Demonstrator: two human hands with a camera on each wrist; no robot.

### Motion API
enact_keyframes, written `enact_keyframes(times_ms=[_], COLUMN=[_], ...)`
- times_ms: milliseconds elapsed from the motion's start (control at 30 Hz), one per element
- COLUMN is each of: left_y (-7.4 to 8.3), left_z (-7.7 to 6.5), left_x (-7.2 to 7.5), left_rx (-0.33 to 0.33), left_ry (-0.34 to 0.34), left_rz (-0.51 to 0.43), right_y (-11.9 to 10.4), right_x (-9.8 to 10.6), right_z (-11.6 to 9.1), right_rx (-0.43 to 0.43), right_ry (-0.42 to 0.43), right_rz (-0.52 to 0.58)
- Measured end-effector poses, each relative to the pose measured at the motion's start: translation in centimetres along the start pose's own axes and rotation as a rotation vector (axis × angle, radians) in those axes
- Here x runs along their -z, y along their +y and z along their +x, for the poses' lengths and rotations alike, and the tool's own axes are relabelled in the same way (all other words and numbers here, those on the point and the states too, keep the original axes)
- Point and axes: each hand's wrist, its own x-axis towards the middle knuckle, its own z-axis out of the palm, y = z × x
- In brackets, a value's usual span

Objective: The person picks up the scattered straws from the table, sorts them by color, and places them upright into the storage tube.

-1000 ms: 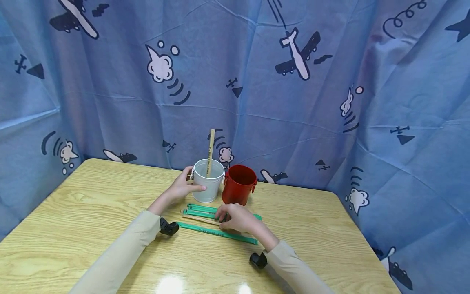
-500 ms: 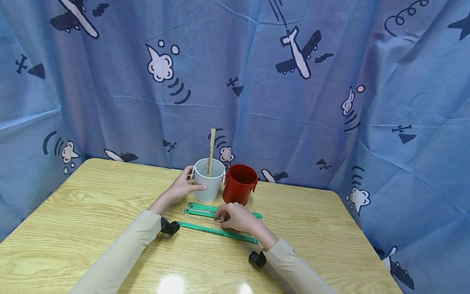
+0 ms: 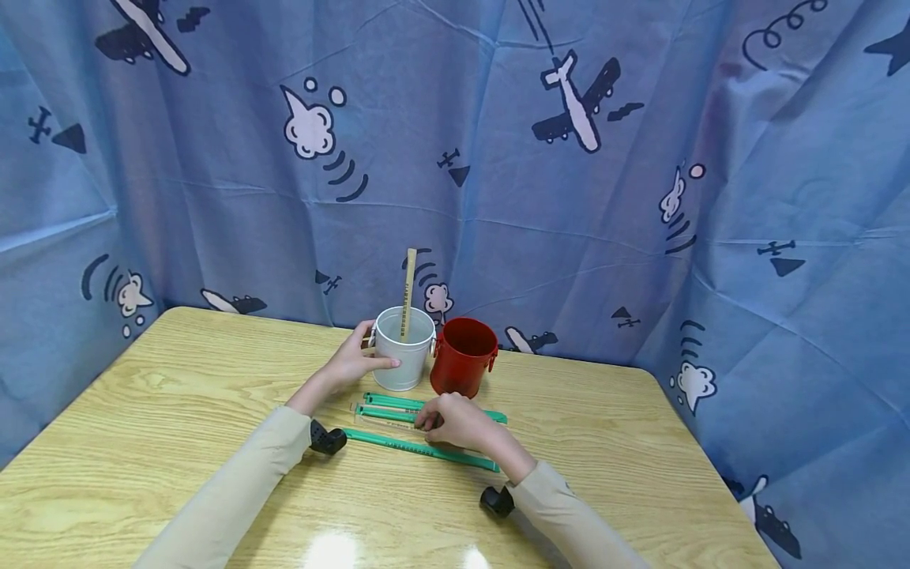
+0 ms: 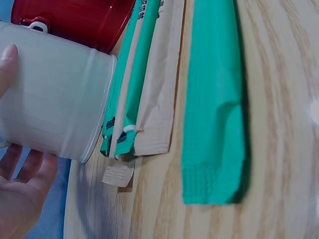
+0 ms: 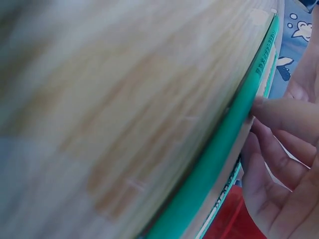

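Observation:
My left hand [image 3: 348, 362] grips the side of a white metal bucket [image 3: 400, 370], thumb in front, fingers behind. Upright inside it leans a beige paper-wrapped stick packet [image 3: 408, 284], probably chopsticks. To its right stands a red bucket [image 3: 455, 376]. On the table my right hand [image 3: 464, 424] pinches a flat beige packet [image 4: 158, 107] between thumb and fingers; the hand covers its right part in the head view. Green packets [image 3: 375, 399], with another beige one between them, lie just behind it. A separate green packet [image 3: 405, 446] lies in front.
The wooden table [image 3: 213, 379] carries both buckets near its back edge. Behind hangs a blue curtain [image 3: 398, 158] with airplane prints. Black wrist cameras [image 3: 329, 440] sit at both cuffs, close to the tabletop.
Over the second, the right fingers close on the front beige packet, which shifts or tilts slightly. The left hand and white bucket stay in place.

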Motion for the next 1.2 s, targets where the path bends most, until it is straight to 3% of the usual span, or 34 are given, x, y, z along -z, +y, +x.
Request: enact_keyframes(times_ms=[300,933,1200], left_y=[0.01,-0.26,-0.23], left_z=[-0.1,0.03,0.14], left_x=[-0.03,-0.03,0.09], left_rx=[0.011,0.028,0.007], left_ry=[-0.005,0.0,-0.006], left_rz=[-0.002,0.004,0.01], right_y=[-0.14,-0.62,-0.57], right_x=[-0.07,-0.19,-0.11], right_z=[-0.03,-0.26,-0.08], right_rx=[0.021,-0.018,-0.022], right_ry=[0.002,-0.01,-0.007], right_rz=[-0.008,-0.056,-0.031])
